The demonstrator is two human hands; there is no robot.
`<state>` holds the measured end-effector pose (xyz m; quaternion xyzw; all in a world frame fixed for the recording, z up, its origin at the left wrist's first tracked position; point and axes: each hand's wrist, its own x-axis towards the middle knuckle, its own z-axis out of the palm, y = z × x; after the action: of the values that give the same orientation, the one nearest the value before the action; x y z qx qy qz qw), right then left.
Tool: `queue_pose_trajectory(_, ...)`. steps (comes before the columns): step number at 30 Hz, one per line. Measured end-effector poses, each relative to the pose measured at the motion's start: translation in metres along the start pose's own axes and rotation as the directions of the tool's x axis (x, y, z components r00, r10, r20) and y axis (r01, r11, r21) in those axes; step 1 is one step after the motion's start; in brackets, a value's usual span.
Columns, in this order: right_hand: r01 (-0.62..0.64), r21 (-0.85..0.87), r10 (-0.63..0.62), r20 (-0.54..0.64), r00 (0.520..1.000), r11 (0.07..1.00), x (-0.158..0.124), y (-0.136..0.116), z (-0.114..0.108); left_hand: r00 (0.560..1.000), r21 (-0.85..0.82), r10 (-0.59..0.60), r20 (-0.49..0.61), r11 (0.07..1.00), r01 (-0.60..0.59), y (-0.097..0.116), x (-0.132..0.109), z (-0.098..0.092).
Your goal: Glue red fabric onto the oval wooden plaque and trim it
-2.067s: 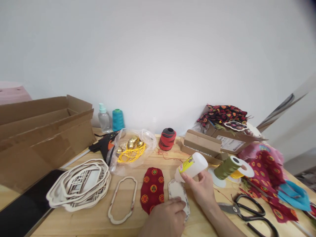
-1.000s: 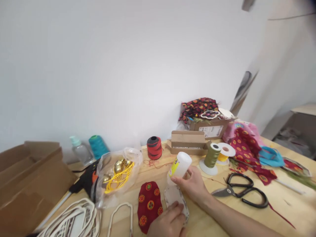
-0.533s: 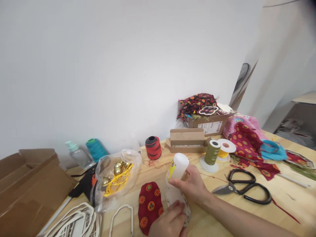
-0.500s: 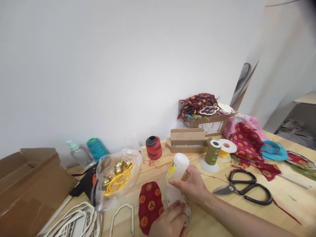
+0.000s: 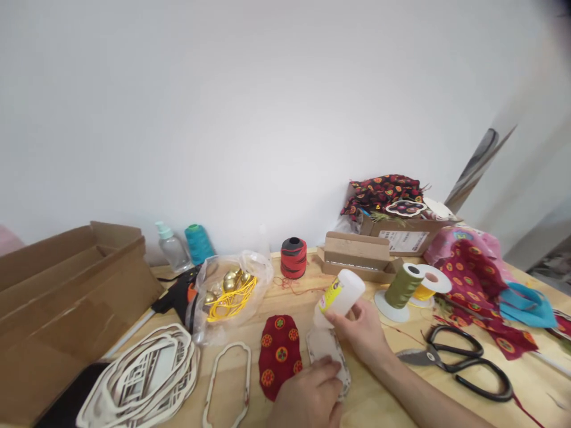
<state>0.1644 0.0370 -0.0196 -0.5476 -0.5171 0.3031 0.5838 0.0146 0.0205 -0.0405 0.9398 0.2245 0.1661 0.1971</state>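
Observation:
My right hand grips a white glue bottle with a yellow label, tipped nozzle-down over a pale oval wooden piece on the table. My left hand presses on the near end of that piece, fingers curled over it. A red patterned fabric oval lies just left of the piece. A hollow oval wooden frame lies further left.
A stack of cut wooden frames, a plastic bag of gold bells and yellow cord, a glue gun, cardboard boxes, thread spools, black scissors and patterned fabric scraps crowd the wooden table.
The view has swung back left and down. Both hands stay on the bottle and wooden piece, the bottle still tipped over it.

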Motion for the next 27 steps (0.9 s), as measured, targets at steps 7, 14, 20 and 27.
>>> queue_pose_trajectory(7, -0.015, -0.005, 0.015, -0.003, 1.000, 1.000, -0.001, 0.001, 0.000, 0.998, -0.031, -0.057, 0.008, 0.998, 0.057, 0.010, 0.002, -0.004)
queue_pose_trajectory(14, 0.026, -0.093, -0.024, 0.023, 0.999, 0.995, -0.006, 0.002, 0.001, 0.993, -0.063, -0.082, -0.088, 0.995, 0.076, 0.010, -0.001, 0.004)
queue_pose_trajectory(20, 0.047, -0.141, -0.042, 0.035, 0.998, 0.989, -0.008, 0.005, -0.001, 0.991, -0.069, -0.094, -0.094, 0.994, 0.088, 0.011, -0.001, 0.002)
queue_pose_trajectory(27, 0.075, -0.140, -0.064, 0.085, 0.994, 0.987, -0.007, 0.006, -0.002, 0.993, -0.086, -0.100, -0.065, 0.992, 0.094, 0.013, 0.001, 0.001)
